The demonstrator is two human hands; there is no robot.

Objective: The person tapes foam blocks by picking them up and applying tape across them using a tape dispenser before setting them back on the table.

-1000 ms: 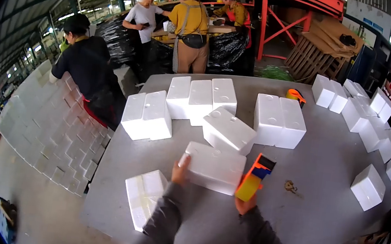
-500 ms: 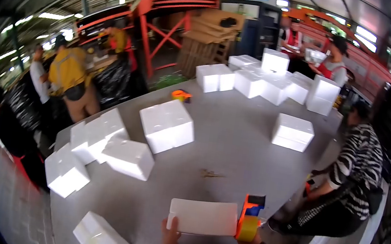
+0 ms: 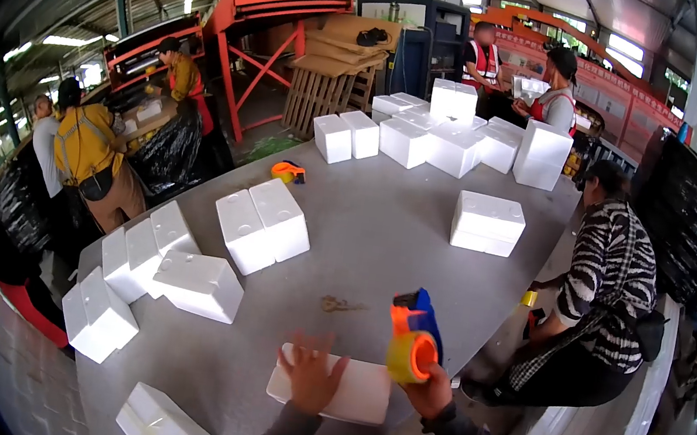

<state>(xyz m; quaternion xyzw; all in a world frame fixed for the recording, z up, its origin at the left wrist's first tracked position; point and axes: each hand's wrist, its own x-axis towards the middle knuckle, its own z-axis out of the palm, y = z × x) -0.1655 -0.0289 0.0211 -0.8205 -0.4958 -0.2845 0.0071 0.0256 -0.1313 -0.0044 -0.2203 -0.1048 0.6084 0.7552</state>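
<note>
A white foam box (image 3: 362, 393) lies on the grey table right in front of me. On its left end rests my left hand (image 3: 312, 376), fingers spread and slightly blurred. My right hand (image 3: 428, 392) grips an orange and blue tape dispenser (image 3: 415, 339) with a yellow roll, held tilted over the box's right end. To the lower left, a second foam box (image 3: 167, 424) has a strip of tape across it. A pair of foam boxes (image 3: 262, 225) stands farther up the table.
Several white boxes (image 3: 405, 141) are grouped at the table's far end, others (image 3: 132, 258) along its left side. Another tape dispenser (image 3: 288, 172) lies near the far left edge. A person in a zebra-striped top (image 3: 610, 270) bends at the right edge; other people work beyond.
My left hand has gone from the box's left side to its top, fingers now spread. My right hand has raised and tilted the tape dispenser. The box now lies lower, and the view has shifted.
</note>
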